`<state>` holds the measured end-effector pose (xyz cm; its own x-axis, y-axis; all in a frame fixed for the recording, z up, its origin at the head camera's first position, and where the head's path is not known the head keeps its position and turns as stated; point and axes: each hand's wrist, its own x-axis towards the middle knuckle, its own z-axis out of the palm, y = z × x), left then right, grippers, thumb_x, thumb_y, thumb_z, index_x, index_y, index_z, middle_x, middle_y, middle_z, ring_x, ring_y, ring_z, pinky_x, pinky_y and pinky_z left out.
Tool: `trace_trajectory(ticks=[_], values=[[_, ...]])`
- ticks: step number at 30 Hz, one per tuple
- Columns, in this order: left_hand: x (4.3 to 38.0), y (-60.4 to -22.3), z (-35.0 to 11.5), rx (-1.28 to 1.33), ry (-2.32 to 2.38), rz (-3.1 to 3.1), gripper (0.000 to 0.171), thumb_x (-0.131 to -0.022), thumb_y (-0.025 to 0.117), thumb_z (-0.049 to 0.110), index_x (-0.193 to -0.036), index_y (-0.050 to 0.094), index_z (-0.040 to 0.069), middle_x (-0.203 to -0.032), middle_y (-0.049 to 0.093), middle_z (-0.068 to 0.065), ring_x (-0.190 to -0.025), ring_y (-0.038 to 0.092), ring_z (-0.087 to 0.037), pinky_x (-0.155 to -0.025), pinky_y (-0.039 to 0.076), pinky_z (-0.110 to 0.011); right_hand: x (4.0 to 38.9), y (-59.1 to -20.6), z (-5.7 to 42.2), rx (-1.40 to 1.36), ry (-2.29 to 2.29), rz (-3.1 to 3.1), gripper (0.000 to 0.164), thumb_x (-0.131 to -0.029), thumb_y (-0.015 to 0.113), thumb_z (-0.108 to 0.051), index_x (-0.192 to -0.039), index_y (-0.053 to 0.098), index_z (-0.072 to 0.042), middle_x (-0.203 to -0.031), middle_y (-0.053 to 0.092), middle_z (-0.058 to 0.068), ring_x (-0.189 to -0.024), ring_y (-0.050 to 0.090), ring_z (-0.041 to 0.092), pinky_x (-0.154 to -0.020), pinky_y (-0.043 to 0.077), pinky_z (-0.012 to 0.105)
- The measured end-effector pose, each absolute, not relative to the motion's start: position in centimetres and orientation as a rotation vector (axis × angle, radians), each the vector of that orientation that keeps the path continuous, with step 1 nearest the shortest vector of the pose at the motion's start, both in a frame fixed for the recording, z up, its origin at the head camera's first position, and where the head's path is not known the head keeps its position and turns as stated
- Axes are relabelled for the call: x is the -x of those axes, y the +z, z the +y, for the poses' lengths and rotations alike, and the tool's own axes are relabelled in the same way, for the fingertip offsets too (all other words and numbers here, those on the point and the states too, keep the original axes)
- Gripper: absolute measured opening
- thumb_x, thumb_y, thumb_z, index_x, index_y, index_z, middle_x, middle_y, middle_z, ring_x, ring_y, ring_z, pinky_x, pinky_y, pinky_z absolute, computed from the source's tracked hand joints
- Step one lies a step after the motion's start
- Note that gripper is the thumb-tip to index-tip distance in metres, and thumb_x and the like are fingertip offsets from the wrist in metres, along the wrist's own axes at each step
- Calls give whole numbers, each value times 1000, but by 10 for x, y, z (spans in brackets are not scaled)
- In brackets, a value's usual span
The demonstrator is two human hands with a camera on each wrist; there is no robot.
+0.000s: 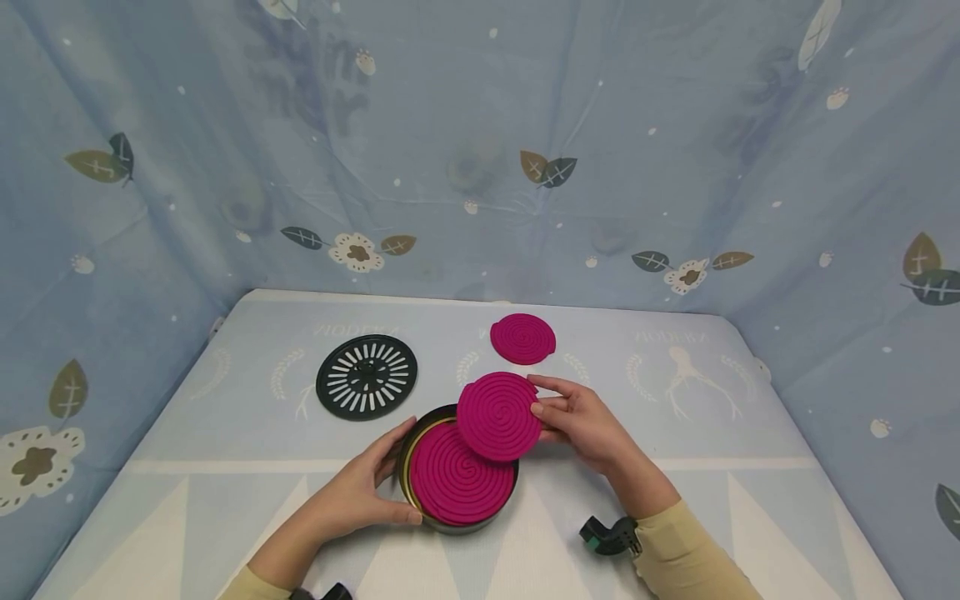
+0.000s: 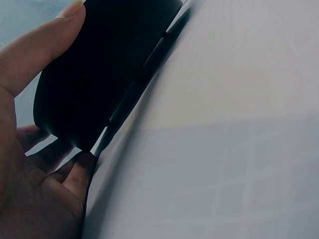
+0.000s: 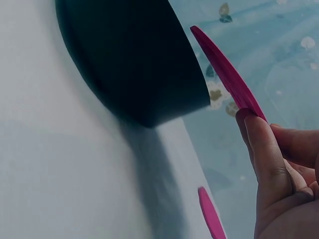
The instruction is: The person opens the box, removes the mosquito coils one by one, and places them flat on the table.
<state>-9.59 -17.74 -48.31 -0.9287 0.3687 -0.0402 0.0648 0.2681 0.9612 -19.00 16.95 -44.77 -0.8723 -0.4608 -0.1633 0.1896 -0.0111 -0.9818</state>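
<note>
A round dark tin [image 1: 455, 530] sits on the table with a magenta mosquito coil [image 1: 467, 479] lying inside it. My left hand [image 1: 358, 493] grips the tin from its left side, thumb at the front and fingers behind; the left wrist view shows the tin's dark side wall [image 2: 99, 74] between them. My right hand [image 1: 588, 423] pinches the right edge of a second magenta coil [image 1: 498, 415], holding it over the tin's back right rim. Seen edge-on in the right wrist view, this held coil [image 3: 227, 67] is apart from the tin [image 3: 134, 64].
Behind the tin, a third magenta coil [image 1: 522, 338] lies on the table. A black slotted round lid [image 1: 367, 377] lies at the back left. Patterned blue cloth [image 1: 480, 150] hangs around the table's back and sides.
</note>
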Motion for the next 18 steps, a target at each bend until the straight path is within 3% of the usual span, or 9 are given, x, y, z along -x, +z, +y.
trace_trajectory(ticks=[10,18], values=[[96,-483,-177,-379,1713,2281,121,-61,96,25,-158,24,16,-160,26,-6,-144,30,-25,-114,31,-23,202,-448,190,200,-2038,1854,59,-96,63,-5,-149,39,-4,-108,70,16,-79,71,16,-75,63,31],[96,-483,-178,-401,1715,2271,121,-62,96,24,-158,23,16,-160,25,-6,-143,31,-26,-113,31,-22,215,-454,205,110,-2121,1859,58,-97,62,-2,-150,38,-3,-113,69,16,-87,72,21,-79,62,35]])
